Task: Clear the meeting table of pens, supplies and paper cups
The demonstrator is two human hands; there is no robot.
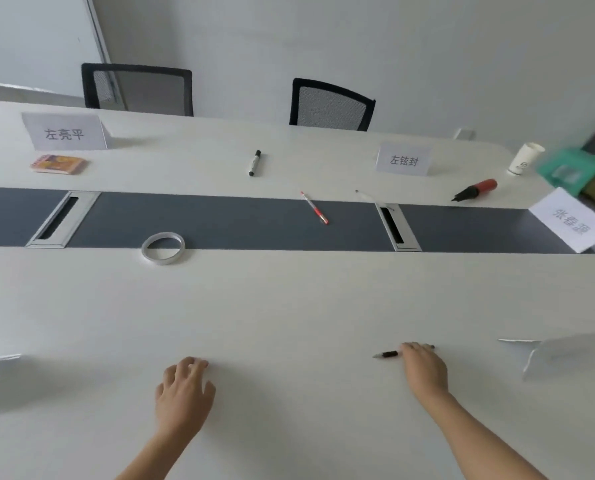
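Head view shows your right hand (424, 367) lying over a dark pen (389, 354) on the near side of the table (289, 306); the fingers curl down onto the barrel, so the tip pokes out to the left and a little of the other end shows past the knuckles. You look to be pinning it so it cannot roll while you gather it, though whether the fingers have closed under it I cannot tell. Your left hand (185, 389) rests flat on the bare tabletop, fingers spread and holding nothing, most likely as a brace while you lean forward. The rest of the clutter lies beyond easy reach: a tape roll (163, 249) straddles the edge of the grey centre strip, a red pen (314, 207) lies across that strip, and a marker (255, 163) sits on the far side. Near the right end a red-and-black tool (475, 190) lies well apart from a cup (525, 159) standing upright at the far corner. A small colourful pad (59, 164) lies at the far left. Folded name cards (67, 132) stand facing the chairs, marking seats; I judge they are not yours to clear. With only this one pen in hand, the task looks barely begun.
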